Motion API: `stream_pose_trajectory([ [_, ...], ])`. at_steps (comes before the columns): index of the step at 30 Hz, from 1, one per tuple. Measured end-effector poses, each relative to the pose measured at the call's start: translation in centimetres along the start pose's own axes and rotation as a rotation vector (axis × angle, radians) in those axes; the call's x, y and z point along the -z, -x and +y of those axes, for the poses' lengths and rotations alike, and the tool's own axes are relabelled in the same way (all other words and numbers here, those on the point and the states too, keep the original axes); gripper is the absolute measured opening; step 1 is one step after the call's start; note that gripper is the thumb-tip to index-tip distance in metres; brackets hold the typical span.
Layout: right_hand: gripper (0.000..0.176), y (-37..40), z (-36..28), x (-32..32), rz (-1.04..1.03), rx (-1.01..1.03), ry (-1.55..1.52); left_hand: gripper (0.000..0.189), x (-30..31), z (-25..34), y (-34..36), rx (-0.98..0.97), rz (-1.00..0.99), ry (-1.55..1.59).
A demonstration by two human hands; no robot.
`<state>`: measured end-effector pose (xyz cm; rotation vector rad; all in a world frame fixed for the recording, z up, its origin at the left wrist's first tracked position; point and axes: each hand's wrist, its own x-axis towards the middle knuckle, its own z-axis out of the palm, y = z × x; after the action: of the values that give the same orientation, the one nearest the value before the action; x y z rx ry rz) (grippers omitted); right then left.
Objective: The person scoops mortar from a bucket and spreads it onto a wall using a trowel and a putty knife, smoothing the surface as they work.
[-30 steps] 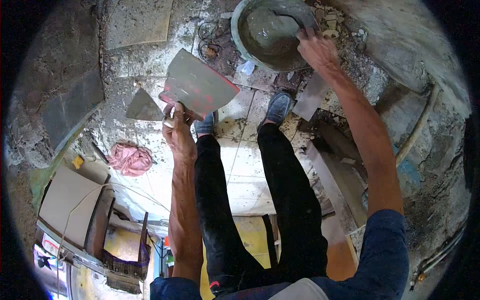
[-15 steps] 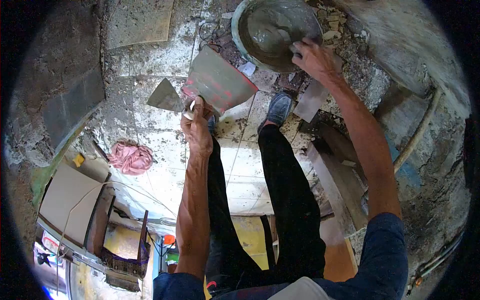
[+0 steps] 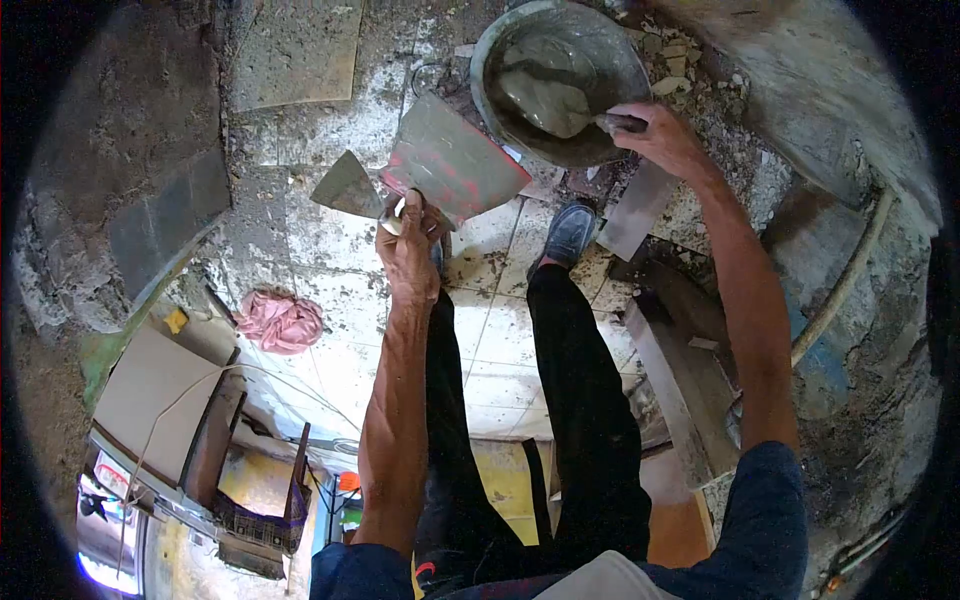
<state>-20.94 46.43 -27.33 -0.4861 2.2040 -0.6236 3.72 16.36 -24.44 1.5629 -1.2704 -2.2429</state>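
My left hand (image 3: 408, 245) is closed at the near edge of a grey, mortar-smeared sheet (image 3: 455, 160) with red patches. A pale piece, perhaps a handle, shows between its thumb and fingers. Beside the sheet, a dark triangular blade (image 3: 346, 187) juts out to the left of that hand. My right hand (image 3: 660, 138) is closed round a dark tool handle (image 3: 625, 123) at the right rim of a round basin (image 3: 482, 100). Wet grey mortar (image 3: 550, 105) lies in the basin; the tool's working end cannot be made out against it.
A grey board (image 3: 638, 210) lies below the basin near my right shoe (image 3: 570, 232). Pink cloth (image 3: 282, 321) sits on the tiled floor to the left. Wooden planks (image 3: 680, 370) and a bent pole (image 3: 845, 280) stand on the right. Rubble (image 3: 675, 70) borders the basin.
My right hand has turned and shifted slightly right and down at the basin rim, and the tool handle now shows. My left hand keeps its grip; the whole view has shifted a little.
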Motion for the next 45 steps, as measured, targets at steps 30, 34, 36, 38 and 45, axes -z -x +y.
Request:
stream_pose_trajectory([
  [30, 0.046, 9.3, 0.3, -13.1, 0.794, 0.089, -0.085, 0.024, -11.2, 3.3, 1.0, 0.026, -0.45, 0.05],
  [34, 0.044, 9.1, 1.1, -12.5, 0.825, 0.115, -0.048, 0.023, -10.7, 4.5, 1.3, 0.025, -0.458, 0.047],
  [36, 0.046, 9.2, 1.7, -12.4, 0.818, 0.127, -0.03, 0.022, -10.3, 4.4, 1.1, 0.036, -0.464, 0.048],
  [38, 0.047, 9.4, 2.3, -12.2, 0.812, 0.137, -0.011, 0.022, -10.0, 4.0, 0.8, 0.017, -0.472, 0.034],
  [45, 0.047, 9.9, 3.3, -10.3, 0.877, 0.025, 0.111, 0.025, -9.8, 3.2, 0.4, 0.02, -0.442, 0.035],
])
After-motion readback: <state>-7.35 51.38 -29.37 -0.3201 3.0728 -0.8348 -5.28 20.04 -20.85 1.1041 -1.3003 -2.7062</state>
